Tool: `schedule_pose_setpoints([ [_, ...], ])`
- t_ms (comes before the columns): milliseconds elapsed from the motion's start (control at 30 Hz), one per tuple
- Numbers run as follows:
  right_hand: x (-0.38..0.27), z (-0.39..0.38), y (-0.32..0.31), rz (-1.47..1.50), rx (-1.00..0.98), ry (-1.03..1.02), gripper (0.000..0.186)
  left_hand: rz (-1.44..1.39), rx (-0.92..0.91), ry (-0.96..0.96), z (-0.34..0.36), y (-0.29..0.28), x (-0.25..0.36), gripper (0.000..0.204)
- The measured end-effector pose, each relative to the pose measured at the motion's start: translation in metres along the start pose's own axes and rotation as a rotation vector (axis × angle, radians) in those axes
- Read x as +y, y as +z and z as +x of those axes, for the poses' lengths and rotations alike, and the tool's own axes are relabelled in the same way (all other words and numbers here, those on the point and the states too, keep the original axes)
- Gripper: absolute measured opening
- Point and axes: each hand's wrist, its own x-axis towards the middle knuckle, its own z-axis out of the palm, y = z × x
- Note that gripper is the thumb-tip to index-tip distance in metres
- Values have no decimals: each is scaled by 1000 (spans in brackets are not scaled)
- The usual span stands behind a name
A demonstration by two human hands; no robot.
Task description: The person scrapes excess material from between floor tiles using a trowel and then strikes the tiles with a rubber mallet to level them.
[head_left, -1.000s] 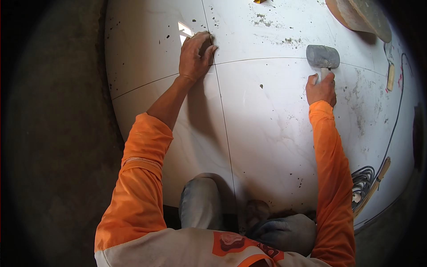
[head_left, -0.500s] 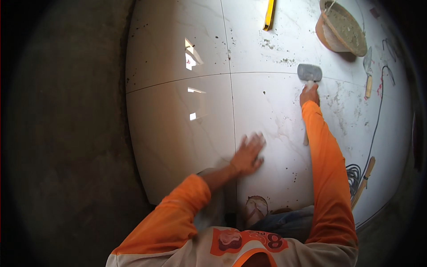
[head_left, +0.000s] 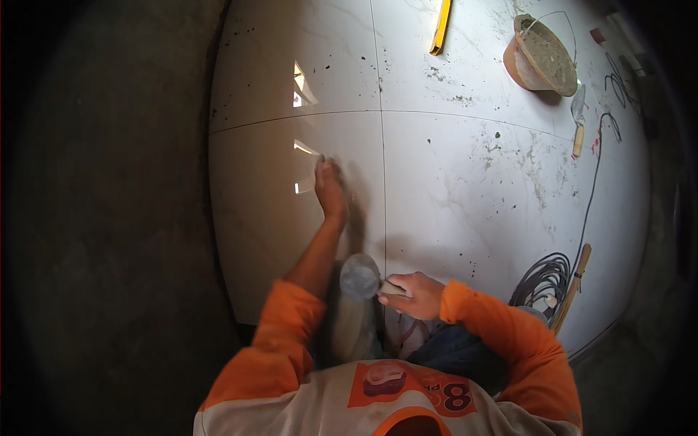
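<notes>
My right hand (head_left: 416,294) is wrapped round the short visible part of a pale handle. It belongs to a mallet (head_left: 359,277) with a round grey head, held close to my body above my legs. Further forward, on the left, my left hand (head_left: 331,190) is seen edge-on over a glossy white floor tile (head_left: 269,240). Its fingers look stretched forward and partly overlap; I make out nothing held in them. A shadow falls beside that hand, and whether it touches the tile I cannot tell.
A yellow spirit level (head_left: 440,29) lies at the far side. Beyond on the right are a tilted bucket of grey mortar (head_left: 550,62) and a trowel (head_left: 578,120). Coiled dark cable (head_left: 534,280) sits near a wooden stick (head_left: 572,287). Bare dark floor (head_left: 116,218) borders the tiles.
My right hand has drawn the mallet back from the far right tile joint toward my body. My left hand has moved forward and left, from the middle tile to the left one.
</notes>
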Motion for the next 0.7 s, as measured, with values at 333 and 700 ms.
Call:
schedule_pose_setpoints([
  [333,46,101,18,525,503,352,42,1679,-385,719,123,20,30,66],
  [700,15,114,18,420,897,-46,52,1725,-422,688,132,13,34,65],
])
